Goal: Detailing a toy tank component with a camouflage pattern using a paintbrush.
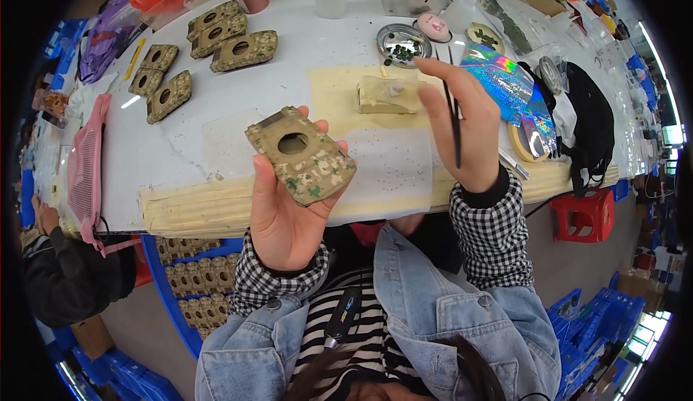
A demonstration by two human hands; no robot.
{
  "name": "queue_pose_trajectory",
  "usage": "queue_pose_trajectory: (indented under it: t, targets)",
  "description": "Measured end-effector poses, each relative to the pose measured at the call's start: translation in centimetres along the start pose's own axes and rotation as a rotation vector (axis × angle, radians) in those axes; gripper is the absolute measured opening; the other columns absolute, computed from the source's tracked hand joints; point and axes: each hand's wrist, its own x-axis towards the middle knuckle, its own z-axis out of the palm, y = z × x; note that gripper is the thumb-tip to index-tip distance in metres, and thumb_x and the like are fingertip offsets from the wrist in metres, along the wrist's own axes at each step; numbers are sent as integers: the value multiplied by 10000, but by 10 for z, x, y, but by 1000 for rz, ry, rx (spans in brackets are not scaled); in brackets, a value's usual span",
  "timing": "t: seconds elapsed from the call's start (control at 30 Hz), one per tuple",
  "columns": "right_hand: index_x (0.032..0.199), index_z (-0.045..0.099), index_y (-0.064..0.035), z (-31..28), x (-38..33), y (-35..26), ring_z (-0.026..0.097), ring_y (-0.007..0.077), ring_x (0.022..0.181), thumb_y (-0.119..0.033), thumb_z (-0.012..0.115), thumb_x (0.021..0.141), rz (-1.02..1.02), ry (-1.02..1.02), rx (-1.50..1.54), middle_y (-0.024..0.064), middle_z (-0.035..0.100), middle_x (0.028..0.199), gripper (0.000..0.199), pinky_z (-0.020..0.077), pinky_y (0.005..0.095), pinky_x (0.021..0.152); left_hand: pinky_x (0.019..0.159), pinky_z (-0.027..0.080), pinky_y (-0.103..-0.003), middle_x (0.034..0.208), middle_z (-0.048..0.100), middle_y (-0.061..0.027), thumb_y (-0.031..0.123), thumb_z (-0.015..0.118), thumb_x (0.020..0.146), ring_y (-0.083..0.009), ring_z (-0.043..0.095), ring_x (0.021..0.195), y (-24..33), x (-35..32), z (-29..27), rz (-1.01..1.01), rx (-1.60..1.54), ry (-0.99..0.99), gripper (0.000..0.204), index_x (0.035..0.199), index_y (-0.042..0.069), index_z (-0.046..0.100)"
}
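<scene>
- Above the table's near edge, the left hand grips a camouflage shell piece, fingers curled round its sides.
- Right hand pinches a thin dark brush, fingers closed, over a plain tan piece.

Model-painting workshop: cluttered worktable, parts crates

We looked down from our head, close over our hands, facing the cluttered surface ahead.

Table: white worktop, taped front edge.
Seat: red plastic stool.
Storage: blue crates on a brown floor.
</scene>
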Motion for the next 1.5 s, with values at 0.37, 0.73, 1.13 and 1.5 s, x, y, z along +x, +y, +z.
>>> queue_pose_trajectory:
  t: [0.37,0.73,1.13,1.5]
  targets:
    - [1140,539,45,-25,-55,-11,627,173,884,-47,636,845,503,-143,531,152,655,965,324,475,275,772,1092,319,-465,1399,305,-233,361,510,936,-352,367,1277,12,3,-10,58,-82,-66,765,1438,-8,66]
    - [977,650,26,3,-55,-6,592,100,783,-126,591,907,609,-191,610,64,659,845,178,466,221,701,1076,348,-454,1386,328,-219,402,491,937,-342,398,1257,6,1,-9,6,-41,-30,766,1445,20,63]
    - [973,651,34,6,-56,-3,598,106,778,-110,592,901,589,-217,583,75,667,852,172,469,223,702,1068,364,-447,1383,334,-213,420,489,933,-332,410,1251,5,1,-10,-13,-9,-11,778,1447,27,57]
    - [973,653,31,5,-55,-2,606,122,781,-99,593,896,553,-257,535,86,670,861,163,472,230,710,1069,363,-449,1384,338,-211,425,495,928,-334,411,1252,5,1,-11,-26,-26,-24,786,1448,31,55]
